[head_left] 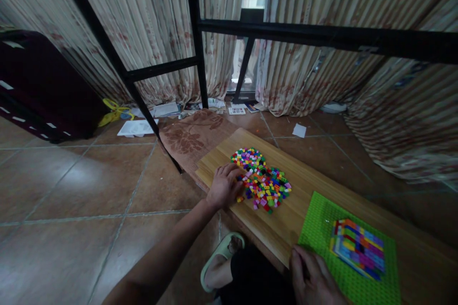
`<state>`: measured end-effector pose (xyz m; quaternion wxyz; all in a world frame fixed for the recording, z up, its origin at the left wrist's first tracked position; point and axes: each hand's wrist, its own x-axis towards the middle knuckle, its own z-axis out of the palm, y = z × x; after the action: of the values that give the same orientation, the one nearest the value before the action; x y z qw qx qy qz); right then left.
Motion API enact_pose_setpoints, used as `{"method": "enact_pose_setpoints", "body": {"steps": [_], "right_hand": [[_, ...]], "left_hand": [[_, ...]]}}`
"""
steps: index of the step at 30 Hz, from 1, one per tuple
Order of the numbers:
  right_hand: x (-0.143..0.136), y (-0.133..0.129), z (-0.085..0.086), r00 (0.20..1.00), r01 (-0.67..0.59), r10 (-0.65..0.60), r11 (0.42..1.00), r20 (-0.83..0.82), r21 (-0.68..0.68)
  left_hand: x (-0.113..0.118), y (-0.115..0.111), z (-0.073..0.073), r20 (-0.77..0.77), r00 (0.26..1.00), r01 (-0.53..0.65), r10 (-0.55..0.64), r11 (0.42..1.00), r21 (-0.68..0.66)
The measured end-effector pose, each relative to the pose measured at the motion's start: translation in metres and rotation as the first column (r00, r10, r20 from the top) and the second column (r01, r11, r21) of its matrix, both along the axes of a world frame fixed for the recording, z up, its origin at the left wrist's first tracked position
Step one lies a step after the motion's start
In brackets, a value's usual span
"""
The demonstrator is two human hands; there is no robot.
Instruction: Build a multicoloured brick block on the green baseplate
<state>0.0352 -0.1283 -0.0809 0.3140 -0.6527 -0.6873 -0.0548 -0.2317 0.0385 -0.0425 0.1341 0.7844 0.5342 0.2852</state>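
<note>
My left hand (225,186) was at left edge of loose brick pile (266,183), fingers half curled against it; couldn't tell if any brick was gripped. My right hand (312,274) was beside green baseplate's (315,219) left edge, fingers bent near thumb; couldn't tell what it held. Brick block (359,250) sat on baseplate, right of right hand. Pile lay between hands, farther forward, on wooden board (300,176).

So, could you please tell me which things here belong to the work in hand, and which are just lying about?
Seemingly part of the work: loose bricks by the left hand; green baseplate by the right hand; joined bricks on it; wooden board underneath.

Seemingly just lying about: white scrap on the floor; yellow item; dark case beside it.
</note>
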Motion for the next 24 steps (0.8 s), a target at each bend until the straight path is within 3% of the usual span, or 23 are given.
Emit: {"method": "enact_pose_setpoints", "body": {"steps": [3,10,16,20,24], "right_hand": [[-0.007,0.000,0.005,0.998,0.060,-0.060,0.998,0.003,0.029],[-0.010,0.000,0.010,0.997,0.032,-0.035,0.999,0.067,0.040],[-0.005,0.000,0.000,0.991,0.024,-0.033,0.997,0.133,0.071],[0.003,0.000,-0.008,0.988,-0.032,0.017,0.995,0.156,0.099],[0.007,0.001,-0.011,0.993,-0.081,0.076,0.995,0.092,0.051]], "left_hand": [[-0.011,0.009,-0.003,0.001,0.997,-0.074,0.074,0.997,-0.004],[-0.013,0.029,-0.005,-0.038,0.970,-0.242,0.242,0.970,-0.008],[0.012,0.058,-0.003,-0.048,0.969,-0.238,0.243,0.967,0.087],[0.032,0.077,0.004,-0.105,0.982,-0.144,0.160,0.979,0.145],[0.042,0.092,0.012,-0.231,0.967,-0.081,0.102,0.992,0.099]]}}
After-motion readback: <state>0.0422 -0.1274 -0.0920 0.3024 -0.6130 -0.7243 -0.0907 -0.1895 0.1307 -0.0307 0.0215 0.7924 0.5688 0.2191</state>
